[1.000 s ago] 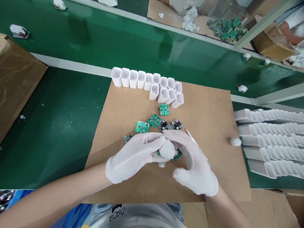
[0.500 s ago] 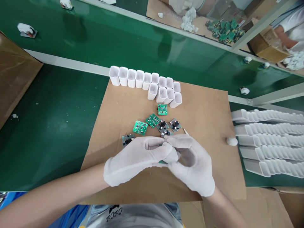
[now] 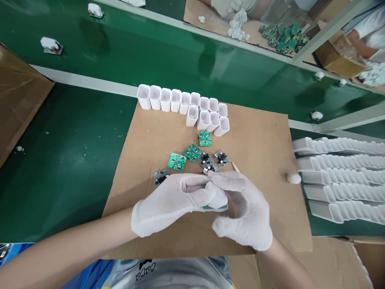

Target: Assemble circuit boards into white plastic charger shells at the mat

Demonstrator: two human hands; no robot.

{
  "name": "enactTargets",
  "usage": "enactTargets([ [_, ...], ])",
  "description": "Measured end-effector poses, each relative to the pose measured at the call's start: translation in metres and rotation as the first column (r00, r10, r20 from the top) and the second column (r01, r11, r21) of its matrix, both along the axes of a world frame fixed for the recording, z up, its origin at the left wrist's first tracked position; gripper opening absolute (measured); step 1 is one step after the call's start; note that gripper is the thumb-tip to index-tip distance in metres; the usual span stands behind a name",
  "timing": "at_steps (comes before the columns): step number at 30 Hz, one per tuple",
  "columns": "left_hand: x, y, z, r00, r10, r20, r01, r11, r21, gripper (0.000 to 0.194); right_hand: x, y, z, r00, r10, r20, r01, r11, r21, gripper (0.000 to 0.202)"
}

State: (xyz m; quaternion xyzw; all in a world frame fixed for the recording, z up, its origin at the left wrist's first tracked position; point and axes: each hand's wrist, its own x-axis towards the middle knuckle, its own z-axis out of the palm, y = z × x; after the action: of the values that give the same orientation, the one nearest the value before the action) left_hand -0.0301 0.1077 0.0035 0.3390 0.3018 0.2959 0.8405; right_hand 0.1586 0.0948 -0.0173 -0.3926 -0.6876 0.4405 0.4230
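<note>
My left hand (image 3: 174, 202), in a white glove, is closed on a green circuit board (image 3: 215, 208) with a white rounded piece on top of it. My right hand (image 3: 245, 210), also gloved, curves around the right side of the board. Its thumb stands apart from the board, and its fingertips lie near the top of the white piece; whether they touch it I cannot tell. Just beyond my hands lie several loose circuit boards (image 3: 177, 161), some green side up, others with dark components up (image 3: 221, 157). A pale pointed stick (image 3: 235, 167) rests by my right fingers.
White plastic cases (image 3: 165, 100) stand open-topped at the back of the cardboard sheet (image 3: 264, 140). Rows of similar cases (image 3: 349, 188) lie at right, near a small white cylinder (image 3: 293, 178). Board units (image 3: 51, 45) sit on the green belt (image 3: 135, 52). Across it, another person's arm (image 3: 362, 48) reaches toward a box.
My right thumb has moved away from the board, opening a gap below the fingers. The left hand keeps its hold. The units on the green belt have shifted right.
</note>
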Motion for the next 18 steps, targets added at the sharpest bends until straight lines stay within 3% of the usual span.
enactTargets([
  [3,-0.001,-0.002,-0.003,1.000,-0.006,-0.014,0.007,0.999,0.052,0.017,-0.007,-0.002,0.001,0.994,-0.085,0.061,0.082,0.995,0.051,0.041],
  [7,-0.003,-0.005,-0.007,1.000,0.006,0.027,-0.006,1.000,0.008,0.025,-0.011,-0.002,0.000,0.978,-0.155,0.139,0.126,0.972,0.198,0.043],
  [13,-0.006,-0.003,-0.004,0.996,-0.024,-0.082,0.031,0.996,0.081,0.025,0.010,0.005,0.003,0.987,0.156,-0.033,-0.156,0.987,-0.021,0.052],
  [18,-0.004,-0.001,-0.002,0.982,-0.011,-0.188,0.037,0.990,0.134,0.020,0.014,0.003,0.000,0.991,0.122,-0.059,-0.123,0.992,-0.018,0.041],
])
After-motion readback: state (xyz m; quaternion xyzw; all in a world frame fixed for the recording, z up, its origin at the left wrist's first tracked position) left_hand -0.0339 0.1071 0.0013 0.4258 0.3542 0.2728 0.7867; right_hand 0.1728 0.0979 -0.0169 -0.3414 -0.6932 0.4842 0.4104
